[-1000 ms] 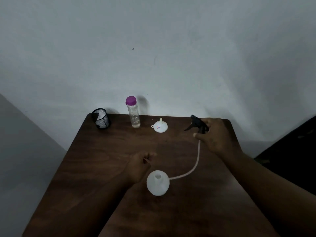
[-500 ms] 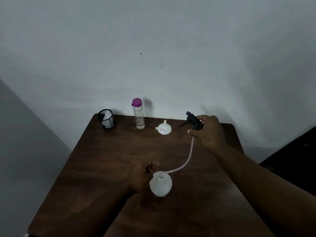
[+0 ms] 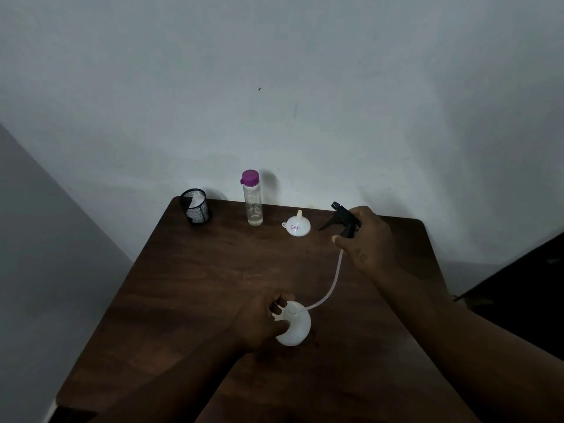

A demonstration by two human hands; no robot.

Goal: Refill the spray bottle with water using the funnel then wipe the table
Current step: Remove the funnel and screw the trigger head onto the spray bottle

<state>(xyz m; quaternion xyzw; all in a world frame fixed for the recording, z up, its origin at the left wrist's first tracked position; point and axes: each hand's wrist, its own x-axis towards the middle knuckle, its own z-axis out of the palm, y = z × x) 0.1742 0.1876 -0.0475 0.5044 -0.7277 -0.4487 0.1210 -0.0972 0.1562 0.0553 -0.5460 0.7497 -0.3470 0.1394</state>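
A round white spray bottle [image 3: 295,326] stands on the dark wooden table [image 3: 213,270], and my left hand [image 3: 259,322] grips its left side. My right hand [image 3: 366,239] holds the black trigger sprayer head [image 3: 341,219] raised above the table's far right. Its pale dip tube [image 3: 331,282] curves down to the bottle's neck. A white funnel [image 3: 296,225] lies mouth down, spout up, near the far edge. Left of it stands a clear water bottle [image 3: 252,198] with a purple cap.
A black mesh cup [image 3: 196,207] holding something white sits at the table's far left corner. A pale wall rises right behind the table. Dark furniture [image 3: 525,276] lies off the right edge.
My left hand has closed onto the spray bottle's side. My right hand has lifted the sprayer head farther away, drawing the tube up out of the bottle.
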